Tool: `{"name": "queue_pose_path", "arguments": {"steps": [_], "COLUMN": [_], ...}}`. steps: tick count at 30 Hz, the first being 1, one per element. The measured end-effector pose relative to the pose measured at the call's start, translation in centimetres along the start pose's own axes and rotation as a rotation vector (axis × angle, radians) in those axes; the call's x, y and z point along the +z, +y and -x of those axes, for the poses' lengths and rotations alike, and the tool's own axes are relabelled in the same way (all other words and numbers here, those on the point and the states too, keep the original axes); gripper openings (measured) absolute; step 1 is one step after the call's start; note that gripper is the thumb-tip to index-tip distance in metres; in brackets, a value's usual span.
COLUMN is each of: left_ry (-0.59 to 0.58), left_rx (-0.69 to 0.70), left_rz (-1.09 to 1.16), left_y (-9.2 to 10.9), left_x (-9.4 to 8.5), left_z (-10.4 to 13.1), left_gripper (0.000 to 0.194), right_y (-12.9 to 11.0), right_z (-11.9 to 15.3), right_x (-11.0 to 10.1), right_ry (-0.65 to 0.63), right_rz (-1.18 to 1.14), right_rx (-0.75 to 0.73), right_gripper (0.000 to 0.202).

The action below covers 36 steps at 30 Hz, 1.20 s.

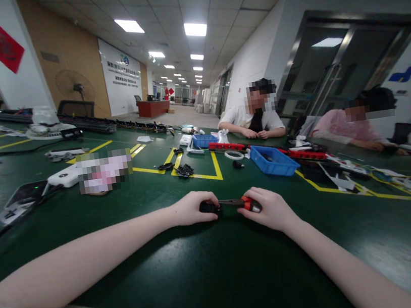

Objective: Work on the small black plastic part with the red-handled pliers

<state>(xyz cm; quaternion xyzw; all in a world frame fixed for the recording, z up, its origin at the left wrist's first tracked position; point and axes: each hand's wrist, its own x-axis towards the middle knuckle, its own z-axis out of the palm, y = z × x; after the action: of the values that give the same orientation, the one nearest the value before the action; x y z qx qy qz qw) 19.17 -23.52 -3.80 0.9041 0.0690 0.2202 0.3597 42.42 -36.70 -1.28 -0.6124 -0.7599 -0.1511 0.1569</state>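
Near the middle of the green table (192, 278), my left hand (195, 207) is closed on a small black part (210, 208) lying close to the tabletop. My right hand (268, 207) grips red-and-black handled pliers (251, 203), whose narrow jaws point left and reach the black part. Whether the jaws pinch it is too small to tell. Beyond my hands, several small black pieces (184, 171) lie by yellow tape lines, and a black cylindrical piece (237, 164) sits near a white ring (233, 155).
A blue bin (273, 161) stands beyond my right hand, with red strips (227, 146) behind it. A phone (104, 173) and a white power strip (65, 176) lie at the left. Cables (404, 179) spread at the right. Other people sit across the table.
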Motion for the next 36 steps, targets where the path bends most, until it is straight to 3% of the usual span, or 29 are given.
{"name": "queue_pose_path", "arguments": {"steps": [13,26,36], "left_ry": [-0.013,-0.009,0.035], "left_rx": [-0.060,-0.035,-0.054], "left_rz": [0.064,-0.001,-0.071], "left_y": [0.28,-0.27,-0.11], "left_x": [-0.05,0.04,0.08], "left_z": [0.00,-0.05,-0.04], "left_gripper": [0.026,0.027,0.025], "right_y": [0.35,-0.17,-0.24], "right_z": [-0.02,-0.08,-0.19], "right_x": [0.21,0.49,0.60], "right_ry": [-0.014,-0.070,-0.043], "right_rz": [0.009,0.060,0.100], "right_rx": [-0.027,-0.022,-0.011], "right_gripper": [0.028,0.026,0.028]}}
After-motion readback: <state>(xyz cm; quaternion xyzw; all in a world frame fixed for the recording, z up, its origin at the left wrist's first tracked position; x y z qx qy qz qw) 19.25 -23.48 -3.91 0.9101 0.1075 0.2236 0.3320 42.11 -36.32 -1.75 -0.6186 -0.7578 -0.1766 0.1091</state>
